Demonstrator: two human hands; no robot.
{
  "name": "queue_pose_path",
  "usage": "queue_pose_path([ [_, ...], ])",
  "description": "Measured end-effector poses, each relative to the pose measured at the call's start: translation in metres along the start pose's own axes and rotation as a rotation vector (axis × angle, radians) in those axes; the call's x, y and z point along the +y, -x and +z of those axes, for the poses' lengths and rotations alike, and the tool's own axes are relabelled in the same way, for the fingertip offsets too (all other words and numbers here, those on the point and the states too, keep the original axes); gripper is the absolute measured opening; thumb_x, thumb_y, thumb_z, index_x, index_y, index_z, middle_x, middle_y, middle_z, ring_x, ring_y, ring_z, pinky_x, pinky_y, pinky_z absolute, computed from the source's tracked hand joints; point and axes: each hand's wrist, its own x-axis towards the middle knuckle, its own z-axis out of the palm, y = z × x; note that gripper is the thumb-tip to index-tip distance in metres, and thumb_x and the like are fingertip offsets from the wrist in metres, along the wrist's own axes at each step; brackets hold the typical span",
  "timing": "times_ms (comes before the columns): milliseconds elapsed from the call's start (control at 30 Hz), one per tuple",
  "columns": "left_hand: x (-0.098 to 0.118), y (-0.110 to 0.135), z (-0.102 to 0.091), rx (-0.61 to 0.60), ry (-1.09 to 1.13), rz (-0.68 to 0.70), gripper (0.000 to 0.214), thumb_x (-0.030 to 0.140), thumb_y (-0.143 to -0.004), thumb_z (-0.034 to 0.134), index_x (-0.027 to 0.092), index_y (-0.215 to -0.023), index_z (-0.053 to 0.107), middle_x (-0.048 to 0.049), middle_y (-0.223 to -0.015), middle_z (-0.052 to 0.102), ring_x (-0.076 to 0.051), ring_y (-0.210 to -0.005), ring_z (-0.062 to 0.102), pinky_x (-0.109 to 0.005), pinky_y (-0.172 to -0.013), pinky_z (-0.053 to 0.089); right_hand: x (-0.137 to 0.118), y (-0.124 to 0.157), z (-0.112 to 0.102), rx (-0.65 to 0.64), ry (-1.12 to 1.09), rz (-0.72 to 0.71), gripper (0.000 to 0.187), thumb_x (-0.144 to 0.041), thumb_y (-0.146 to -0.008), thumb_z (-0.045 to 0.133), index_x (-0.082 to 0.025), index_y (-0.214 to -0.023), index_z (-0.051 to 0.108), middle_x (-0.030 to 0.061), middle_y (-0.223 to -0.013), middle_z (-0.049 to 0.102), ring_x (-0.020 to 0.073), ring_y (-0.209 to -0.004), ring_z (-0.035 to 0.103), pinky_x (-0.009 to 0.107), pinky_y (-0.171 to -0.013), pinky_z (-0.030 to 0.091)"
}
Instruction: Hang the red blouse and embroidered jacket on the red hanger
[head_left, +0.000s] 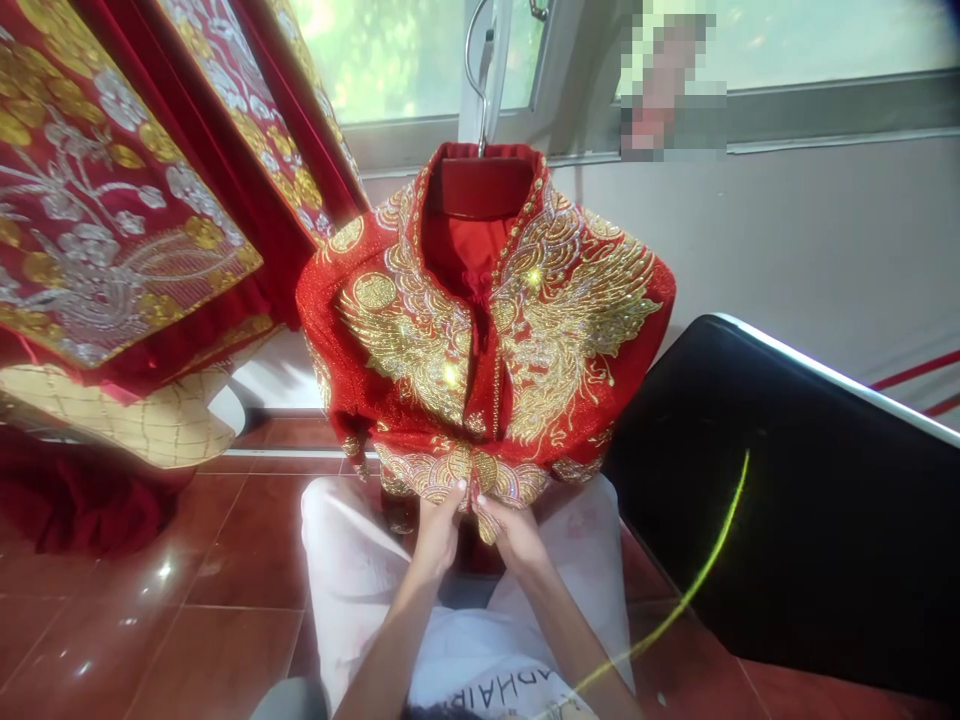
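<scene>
Red tile floor [225,640] (glossy), window [420,60] above.

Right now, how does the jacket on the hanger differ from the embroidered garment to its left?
The jacket is bright red with dense gold wings, while the garment is deeper red with silver-white flowers. The jacket faces you on a red hanger; the garment hangs angled, hanger unseen. The left hand and right hand hold the jacket's hem, neither the garment. Both carry gold embroidery.
</scene>
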Motion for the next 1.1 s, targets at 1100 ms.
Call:
queue_pose_path([
  [1100,-0.013,-0.018,-0.026,0.047,-0.333,0.011,0.034,0.026,-0.064,0.080,0.015,-0.091,0.065,-0.0072,-0.094,0.072,-0.020,-0.089,0.066,-0.032,-0.087,0.047,0.023,-0.026,-0.035,0.103,0.491,-0.006,0.032,-0.048,-0.066,0.078,-0.018,-0.071,0.070,0.0047,-0.058,0.067,0.0172,-0.053,0.064,0.024,-0.048,0.050],
])
